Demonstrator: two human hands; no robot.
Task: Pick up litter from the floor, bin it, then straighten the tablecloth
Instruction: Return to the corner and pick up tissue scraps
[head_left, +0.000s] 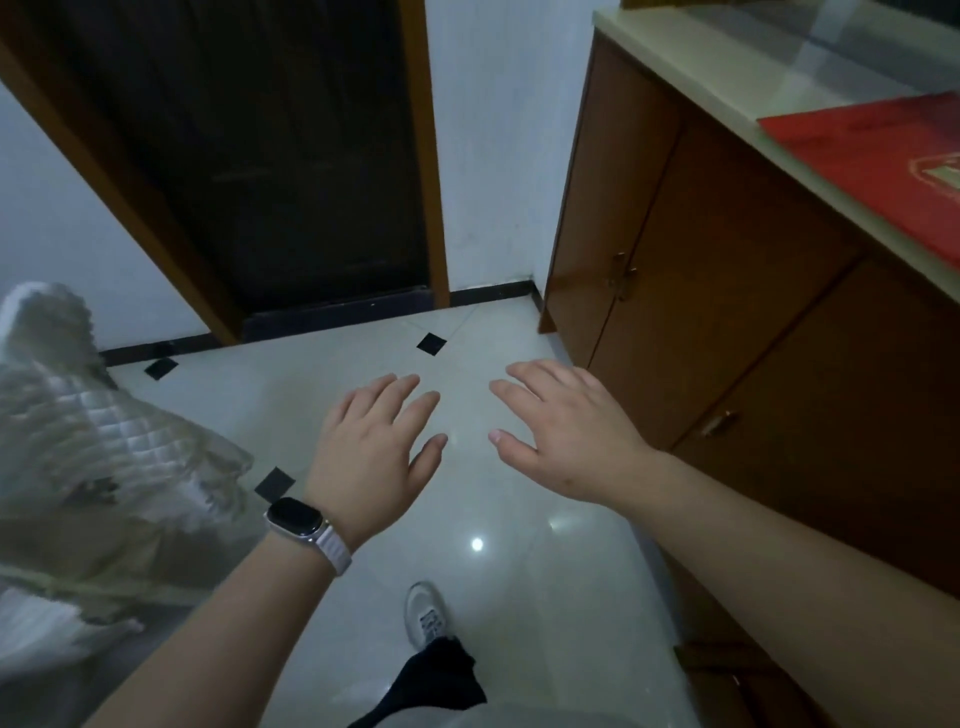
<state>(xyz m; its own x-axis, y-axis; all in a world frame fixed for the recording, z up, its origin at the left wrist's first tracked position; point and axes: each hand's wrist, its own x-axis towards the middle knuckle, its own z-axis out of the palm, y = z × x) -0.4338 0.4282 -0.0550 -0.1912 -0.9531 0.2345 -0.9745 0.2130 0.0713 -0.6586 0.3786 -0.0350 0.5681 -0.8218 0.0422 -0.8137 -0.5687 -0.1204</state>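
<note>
Released grips: fingers straight, nothing held. Quilted cloth (104, 431) lies at far left, blurred. Left hand (371, 452), watch (295, 519) on wrist, hovers over floor (493, 571) just beside right hand (566, 436). Cabinet (727, 312) stands at right, doors closed.

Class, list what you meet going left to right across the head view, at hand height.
Quilted cloth → left hand → right hand → wooden cabinet.
</note>
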